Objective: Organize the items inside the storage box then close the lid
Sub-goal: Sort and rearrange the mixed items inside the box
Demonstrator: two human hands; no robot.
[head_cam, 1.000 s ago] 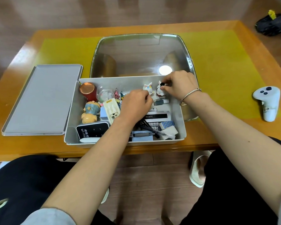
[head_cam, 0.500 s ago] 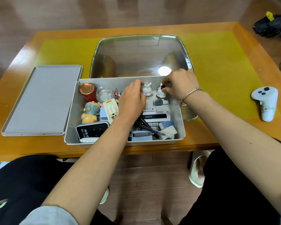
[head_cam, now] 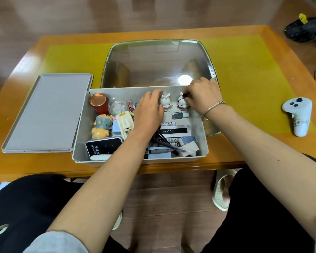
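Observation:
The grey storage box [head_cam: 204,141] stands open at the table's near edge, full of small items. Its grey lid [head_cam: 46,114] lies flat to the left. Two small rabbit figurines stand upright against the far wall. My left hand [head_cam: 148,111] lies over the box's middle with relaxed fingers, its thumb touching the white rabbit [head_cam: 165,102]. My right hand [head_cam: 202,94] pinches the top of the black-and-white rabbit [head_cam: 181,104] near the far right corner. A nail polish bottle [head_cam: 180,115] lies in front of the rabbits.
Inside the box are a copper-topped red can [head_cam: 98,102], a pig figurine [head_cam: 101,126], a black Wi-Fi device [head_cam: 103,147], a BENTE box [head_cam: 175,131], pens and erasers. A large glass tray [head_cam: 157,64] sits behind the box. A white controller [head_cam: 297,115] lies at the right.
My left hand moved from the box's middle toward the far wall and opened beside the white rabbit, which now stands upright. My right hand stayed on the black-and-white rabbit.

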